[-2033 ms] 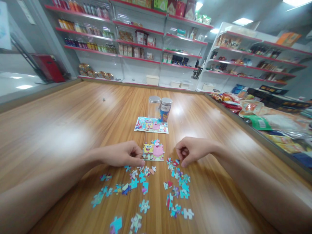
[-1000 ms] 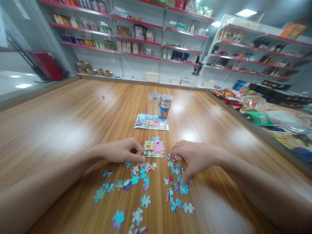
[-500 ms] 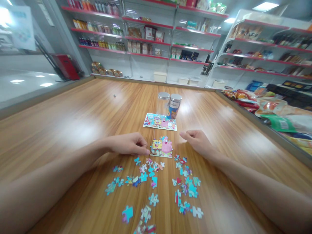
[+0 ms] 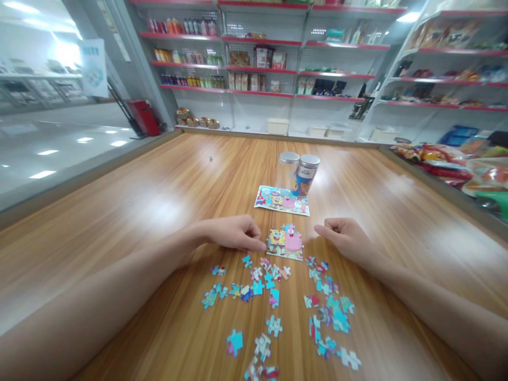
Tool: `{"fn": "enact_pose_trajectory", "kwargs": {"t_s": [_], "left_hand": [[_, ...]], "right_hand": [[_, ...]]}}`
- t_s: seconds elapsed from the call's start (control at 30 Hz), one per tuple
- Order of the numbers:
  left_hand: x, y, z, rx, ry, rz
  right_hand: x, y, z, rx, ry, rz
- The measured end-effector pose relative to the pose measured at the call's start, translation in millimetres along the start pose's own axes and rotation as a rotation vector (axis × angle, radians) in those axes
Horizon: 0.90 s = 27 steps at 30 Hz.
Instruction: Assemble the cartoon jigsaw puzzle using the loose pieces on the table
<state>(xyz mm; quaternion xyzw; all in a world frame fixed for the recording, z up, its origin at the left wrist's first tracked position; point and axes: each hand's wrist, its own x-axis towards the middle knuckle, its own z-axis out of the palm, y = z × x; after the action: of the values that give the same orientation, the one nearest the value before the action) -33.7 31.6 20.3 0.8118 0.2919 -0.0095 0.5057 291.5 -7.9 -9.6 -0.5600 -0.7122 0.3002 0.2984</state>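
A partly joined jigsaw (image 4: 284, 242) lies flat on the wooden table, showing a yellow square character beside a pink one. My left hand (image 4: 237, 233) rests at its left side, fingers curled and thumb tip at the jigsaw's edge. To the right, a little apart from it, my right hand (image 4: 346, 237) is closed in a loose fist with nothing visible in it. Loose puzzle pieces (image 4: 257, 287) are scattered on the near side, with another group of pieces (image 4: 338, 317) to the right. Behind the jigsaw lies a printed picture sheet (image 4: 281, 201) of the same characters.
A clear jar (image 4: 286, 172) and a blue-labelled can (image 4: 307, 177), both with silver lids, stand by the sheet's far edge. One tiny object (image 4: 210, 159) sits far left on the table (image 4: 159, 174). Stocked shelves (image 4: 260, 94) line the back; packaged goods (image 4: 432, 161) lie at right.
The view has swung left, so the whole scene sits further right. My right hand is slightly lower beside the jigsaw. My left hand keeps its place at the jigsaw's left edge.
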Motion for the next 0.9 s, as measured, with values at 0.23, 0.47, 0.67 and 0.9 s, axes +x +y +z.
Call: {"fn": "enact_pose_trajectory", "kwargs": {"t_s": [0.23,0.47,0.67,0.9], "left_hand": [[-1.7,-1.1,-0.5,-0.008,-0.040,0.019],[-2.3,-3.9,0.8,-0.060,-0.158,0.112],[-1.8,-8.0,2.9,-0.030,-0.165,0.081],[-2.7,-4.2,6.1,0.018,-0.139,0.079]], "right_hand": [[0.1,0.6,-0.3,-0.040,-0.045,-0.023],[-0.2,-1.6,-0.1,-0.086,-0.030,-0.070],[-17.1,-15.8,4.3,-0.144,0.018,-0.196],[-61.2,-57.6,28.2,-0.474,-0.255,-0.661]]}}
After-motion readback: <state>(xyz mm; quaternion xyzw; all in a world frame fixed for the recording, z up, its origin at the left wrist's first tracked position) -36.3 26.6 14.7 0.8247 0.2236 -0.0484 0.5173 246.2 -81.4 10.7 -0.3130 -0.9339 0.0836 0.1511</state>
